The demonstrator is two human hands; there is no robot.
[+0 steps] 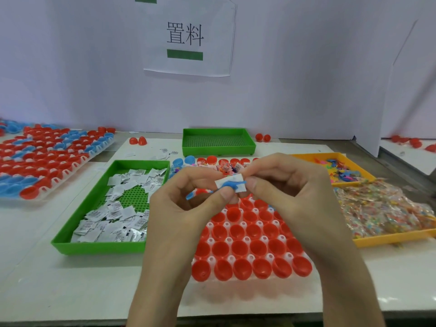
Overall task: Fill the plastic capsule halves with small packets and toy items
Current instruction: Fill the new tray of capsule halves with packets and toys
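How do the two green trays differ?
The near green tray holds a heap of white packets; the far green tray holds nothing visible. The near one sits left, the far one centre, further back. Both are green with perforated floors.

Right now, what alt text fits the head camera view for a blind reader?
A left hand and a right hand pinch a white packet and a blue toy together above a rack of red capsule halves, its near rows empty. A green tray of white packets lies left of it, yellow trays of colourful items right.
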